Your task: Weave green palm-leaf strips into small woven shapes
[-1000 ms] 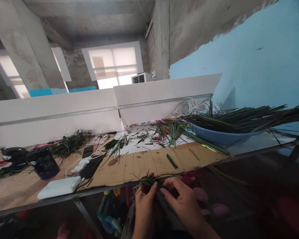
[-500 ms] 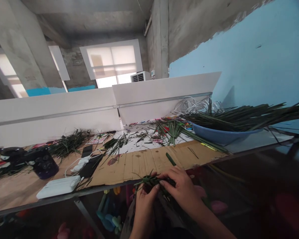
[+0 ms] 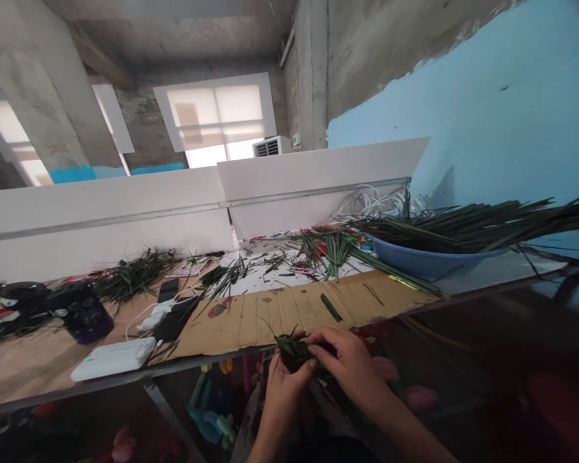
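A small woven piece of green leaf strips (image 3: 293, 346) is held between my two hands, just off the front edge of the table. My left hand (image 3: 285, 382) is closed round its near left side, thumb on top. With thumb and fingers pinched, my right hand (image 3: 340, 354) grips the right side of the same piece. Thin loose ends stick up at its upper left. Behind my hands, a short cut leaf strip (image 3: 330, 307) lies on the brown cardboard (image 3: 265, 315).
To the right, a blue basin (image 3: 429, 260) holds long leaves that overhang it. Leaf piles (image 3: 135, 275) and scraps lie along the back. On the left are a white power bank (image 3: 113, 359), a cable, a dark phone (image 3: 168, 290) and a dark cup (image 3: 82, 315). White panels (image 3: 318, 173) stand behind.
The woven piece and both hands have shifted slightly to the right. The piece has turned a little in my fingers, and its loose ends point more upward.
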A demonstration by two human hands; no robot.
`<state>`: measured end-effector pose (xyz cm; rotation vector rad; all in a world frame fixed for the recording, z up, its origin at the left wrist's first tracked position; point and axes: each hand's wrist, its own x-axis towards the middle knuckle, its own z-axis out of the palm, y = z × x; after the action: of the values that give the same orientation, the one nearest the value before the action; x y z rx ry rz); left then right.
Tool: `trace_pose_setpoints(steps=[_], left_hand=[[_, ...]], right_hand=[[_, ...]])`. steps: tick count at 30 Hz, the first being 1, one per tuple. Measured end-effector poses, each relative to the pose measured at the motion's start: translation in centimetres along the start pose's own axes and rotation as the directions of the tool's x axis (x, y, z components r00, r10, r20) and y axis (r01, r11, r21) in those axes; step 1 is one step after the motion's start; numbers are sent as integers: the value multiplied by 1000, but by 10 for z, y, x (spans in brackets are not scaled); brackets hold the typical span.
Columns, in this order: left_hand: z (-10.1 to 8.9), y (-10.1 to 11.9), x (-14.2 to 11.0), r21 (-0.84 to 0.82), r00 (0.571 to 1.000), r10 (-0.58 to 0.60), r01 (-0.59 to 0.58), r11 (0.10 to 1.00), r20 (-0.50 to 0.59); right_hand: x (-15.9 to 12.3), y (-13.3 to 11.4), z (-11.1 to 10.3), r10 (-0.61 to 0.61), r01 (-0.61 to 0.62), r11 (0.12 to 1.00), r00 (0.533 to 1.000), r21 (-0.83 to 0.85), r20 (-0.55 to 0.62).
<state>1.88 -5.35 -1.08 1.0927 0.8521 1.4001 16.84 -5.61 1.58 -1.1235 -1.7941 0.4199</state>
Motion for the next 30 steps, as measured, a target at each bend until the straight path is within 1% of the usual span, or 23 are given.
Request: trace_pose_setpoints(steps=[4, 10, 16, 20, 25, 30], left_hand=[[2, 0, 0, 60, 999, 35, -33, 998, -38], [1, 0, 0, 67, 997, 35, -30, 997, -75], [4, 2, 1, -92, 999, -47, 45, 995, -22], [3, -1, 0, -67, 999, -41, 43, 997, 31], [-2, -7, 2, -6, 997, -27, 27, 1000, 67], [-5, -13, 3, -25, 996, -37, 39, 999, 85]], right_hand=[[-1, 1, 0, -2, 2, 1000, 1000, -4, -15], [0, 6, 0, 7, -7, 1000, 999, 8, -32], [0, 6, 0, 37, -37, 999, 998, 7, -49], [0, 4, -1, 56, -55, 998, 997, 11, -59], [0, 2, -1, 65, -65, 998, 993, -3, -97], [0, 1, 0, 83, -87, 995, 993, -40, -86]])
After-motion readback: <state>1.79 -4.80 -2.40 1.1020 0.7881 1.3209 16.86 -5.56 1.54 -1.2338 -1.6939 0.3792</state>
